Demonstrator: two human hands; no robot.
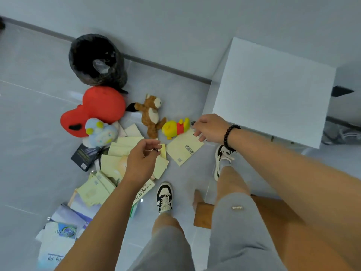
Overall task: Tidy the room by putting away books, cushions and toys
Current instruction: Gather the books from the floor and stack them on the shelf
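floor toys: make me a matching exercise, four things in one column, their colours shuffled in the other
Things:
1. heart cushion
2. fox toy
3. bear toy
4. bin bag

Colours:
A. black
B. yellow with a red top
C. red
D. brown and white

Pairs: 1-C, 2-D, 3-B, 4-A

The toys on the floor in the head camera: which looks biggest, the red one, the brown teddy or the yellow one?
1. red heart cushion
2. brown teddy
3. yellow plush

All lie at a similar distance, so the order looks safe.
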